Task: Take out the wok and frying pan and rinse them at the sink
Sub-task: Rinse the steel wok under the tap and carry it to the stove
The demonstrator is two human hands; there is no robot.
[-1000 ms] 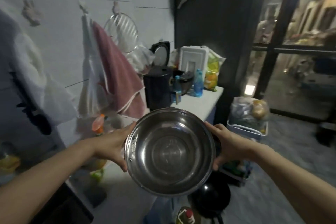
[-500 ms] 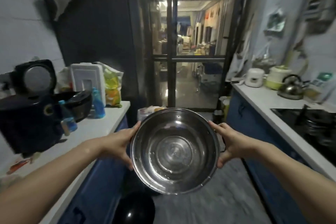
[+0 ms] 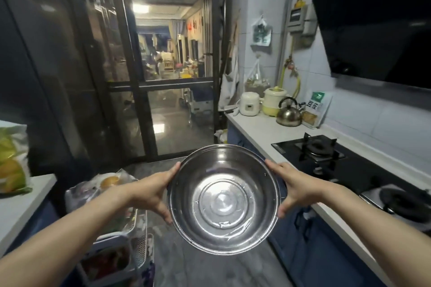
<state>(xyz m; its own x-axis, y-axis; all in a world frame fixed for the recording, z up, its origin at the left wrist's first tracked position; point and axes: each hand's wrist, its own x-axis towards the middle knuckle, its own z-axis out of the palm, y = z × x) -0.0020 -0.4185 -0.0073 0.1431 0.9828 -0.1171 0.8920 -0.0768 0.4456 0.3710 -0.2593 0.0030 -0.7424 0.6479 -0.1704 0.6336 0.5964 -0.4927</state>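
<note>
A shiny steel wok (image 3: 224, 198), round and deep, is carried in front of me at waist height with a little water glinting in its bottom. My left hand (image 3: 151, 190) grips its left rim, thumb over the edge. My right hand (image 3: 296, 187) grips the right rim at a dark side handle. The wok hangs over the floor between the two counters, near the right one. No frying pan and no sink are in view.
On the right runs a white counter (image 3: 258, 133) with a black gas hob (image 3: 319, 149), a kettle (image 3: 289, 114) and two small cookers. A range hood (image 3: 373, 21) hangs above. A storage cart (image 3: 121, 235) with bags stands lower left, beside the left counter (image 3: 21, 202). Glass doors (image 3: 163, 91) lie ahead.
My view has swung to the right, from the left counter and wall to the stove side. Both hands keep hold of the wok, which stays centred before me.
</note>
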